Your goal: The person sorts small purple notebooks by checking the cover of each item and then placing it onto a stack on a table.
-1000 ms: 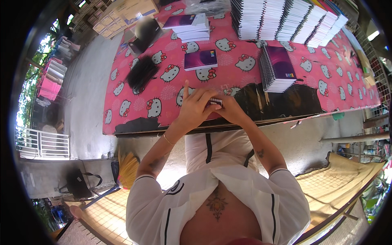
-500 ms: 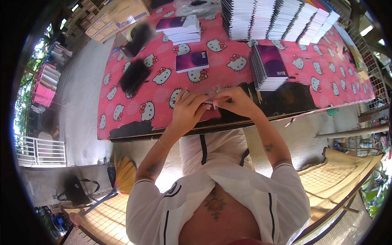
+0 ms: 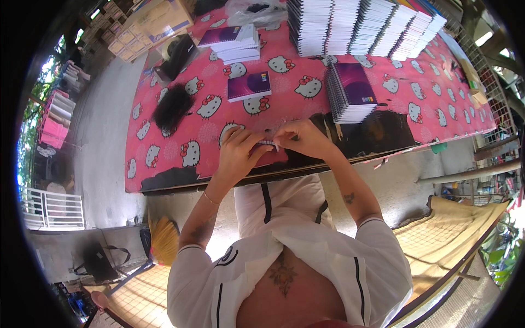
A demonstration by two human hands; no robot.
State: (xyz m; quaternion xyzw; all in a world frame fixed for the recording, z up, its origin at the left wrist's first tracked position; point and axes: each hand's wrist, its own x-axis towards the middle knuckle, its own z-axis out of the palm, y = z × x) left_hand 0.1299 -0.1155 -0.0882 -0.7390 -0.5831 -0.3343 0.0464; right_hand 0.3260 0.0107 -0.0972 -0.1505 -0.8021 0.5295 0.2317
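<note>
Head view, looking down past my white, dark-striped shirt point(image 3: 229, 268): both forearms reach forward to the near edge of a table spread with a pink cloth point(image 3: 295, 109) printed with white cat faces. Just inside that edge, my left hand point(image 3: 236, 152) is closed on a small, narrow, dark purplish piece with a black-and-white toothed edge point(image 3: 266, 142), its thumb and fingers pinching the left end. My right hand point(image 3: 302, 138) is bent in at the other end, thumb and forefinger nearly together; I cannot tell whether they grip the piece or only touch it. The piece lies between my hands, its long axis running left to right, with more of it on the left hand's side; the right fingertips meet its right end.

Under and right of my right wrist, a torn black patch point(image 3: 377, 134) breaks the cloth. Beyond, to the right, stands a pile of purple-covered, spiral-bound notebooks point(image 3: 354, 90); straight ahead lies one purple-covered pad point(image 3: 249, 86), and to the left a black, bristly-looking bundle point(image 3: 173, 107). Farther off are a loose stack of white-paged pads point(image 3: 238, 48), a black tape dispenser point(image 3: 180, 57) and, at the back right, tall white stacks of spiral-bound books point(image 3: 347, 27).
</note>
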